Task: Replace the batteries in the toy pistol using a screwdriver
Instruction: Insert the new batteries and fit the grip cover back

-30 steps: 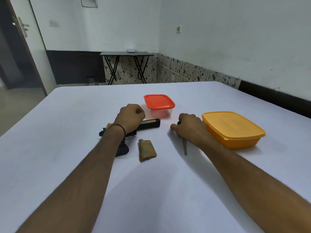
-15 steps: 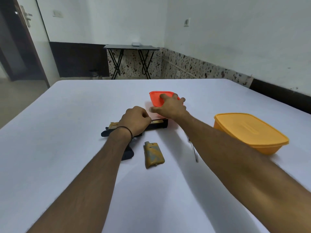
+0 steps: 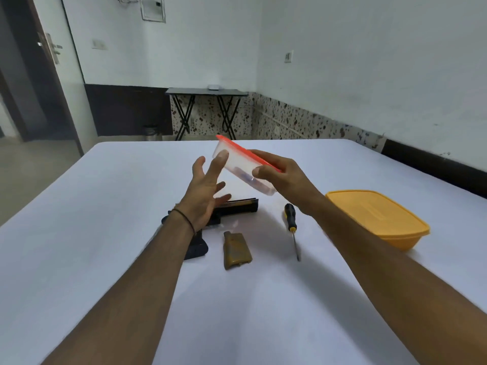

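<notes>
The right hand [image 3: 283,177] grips a tilted, red-lidded clear plastic box [image 3: 242,168] above the white table [image 3: 79,246]; the left hand [image 3: 204,191] spreads open beside it.

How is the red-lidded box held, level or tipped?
Tipped: the right hand holds the box off the table, its red lid slanting.

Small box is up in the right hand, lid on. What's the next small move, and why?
Probably bring the open left hand onto the box and peel the red lid: the right hand grips it tilted, lid shut, small items inside.
</notes>
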